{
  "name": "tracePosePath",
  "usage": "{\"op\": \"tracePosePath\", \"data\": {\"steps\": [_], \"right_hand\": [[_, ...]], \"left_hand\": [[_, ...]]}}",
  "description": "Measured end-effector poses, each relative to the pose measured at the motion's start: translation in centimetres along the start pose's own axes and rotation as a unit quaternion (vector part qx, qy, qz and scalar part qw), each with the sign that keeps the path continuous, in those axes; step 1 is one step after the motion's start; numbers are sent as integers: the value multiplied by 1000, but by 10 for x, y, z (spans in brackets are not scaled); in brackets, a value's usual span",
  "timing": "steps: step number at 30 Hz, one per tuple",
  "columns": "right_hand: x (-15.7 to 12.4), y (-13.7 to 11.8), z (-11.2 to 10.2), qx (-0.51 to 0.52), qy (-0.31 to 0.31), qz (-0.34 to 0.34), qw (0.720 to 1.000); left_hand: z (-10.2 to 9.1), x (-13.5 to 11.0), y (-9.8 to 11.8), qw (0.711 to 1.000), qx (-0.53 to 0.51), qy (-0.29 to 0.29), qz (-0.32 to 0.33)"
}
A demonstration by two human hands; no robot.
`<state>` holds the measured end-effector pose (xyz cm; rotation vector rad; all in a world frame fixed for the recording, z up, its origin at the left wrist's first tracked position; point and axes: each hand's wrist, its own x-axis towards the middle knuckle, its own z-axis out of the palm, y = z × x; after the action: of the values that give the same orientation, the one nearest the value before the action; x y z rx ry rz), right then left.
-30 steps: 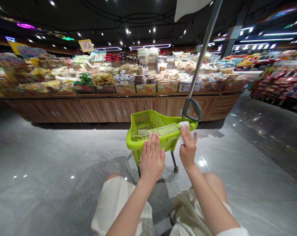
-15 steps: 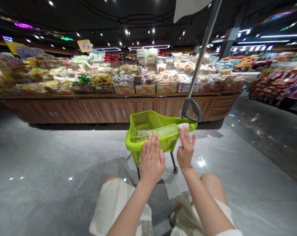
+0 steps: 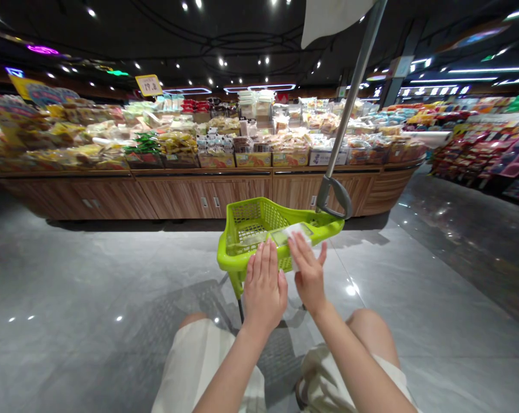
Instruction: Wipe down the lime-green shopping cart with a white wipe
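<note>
A small bright green shopping cart (image 3: pixel 237 261) stands in front of my knees, its lattice basket to the left and a grey loop handle (image 3: pixel 340 198) at its right end. My left hand (image 3: pixel 265 287) rests flat on the near rim, its fingers stretched out side by side and holding nothing. In my right hand (image 3: pixel 309 275) is a white wipe (image 3: pixel 297 230), pressed under the fingertips against the clear panel on the cart's near side. The thumb of that hand sticks out to the right.
A grey pole (image 3: pixel 354 92) rises from beside the handle, with a white flag (image 3: pixel 332 20) at its top. Behind the cart runs a wooden display counter (image 3: pixel 177 195) heaped with packaged food. Glossy grey tiles (image 3: pixel 70 275) make up the floor.
My right hand has slid the wipe leftward along the cart's near side, from near the handle end onto the clear panel. My left hand has stayed on the rim.
</note>
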<state>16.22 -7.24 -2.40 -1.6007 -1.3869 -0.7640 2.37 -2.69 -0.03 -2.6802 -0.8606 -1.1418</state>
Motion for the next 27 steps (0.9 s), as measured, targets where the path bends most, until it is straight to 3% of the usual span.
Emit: {"op": "tracePosePath", "data": {"steps": [3,7,9,11,14,16,20,22,24,27], "right_hand": [[-2,-4,-4,8,-51,-68,996],[0,37,-11,-40,30,67,996],[3,38,-10,-52,67,118,989],[5,20,-6,-30,39,75,996],[4,-9,-3,21,-48,-71,996],[3,-4,-6,20,-64,-98,993],[6,39,-14,-47,38,66,996],[10,37,-13,-64,66,116,989],[14,14,-10,-44,18,65,997],[16,-18,-9,14,-65,-70,995]], "left_hand": [[0,-1,-1,1000,8,-4,3],[-1,-1,-2,1000,1,-8,-1],[0,0,-1,1000,-5,-4,-2],[2,-1,-1,1000,-6,0,-3],[3,-2,-4,1000,-2,8,3],[1,-3,-6,1000,-2,8,5],[-2,-4,-8,1000,-7,-1,4],[-1,-4,-7,1000,-9,-2,0],[0,-4,-6,1000,-11,2,-3],[1,-4,-7,1000,-9,10,0]]}}
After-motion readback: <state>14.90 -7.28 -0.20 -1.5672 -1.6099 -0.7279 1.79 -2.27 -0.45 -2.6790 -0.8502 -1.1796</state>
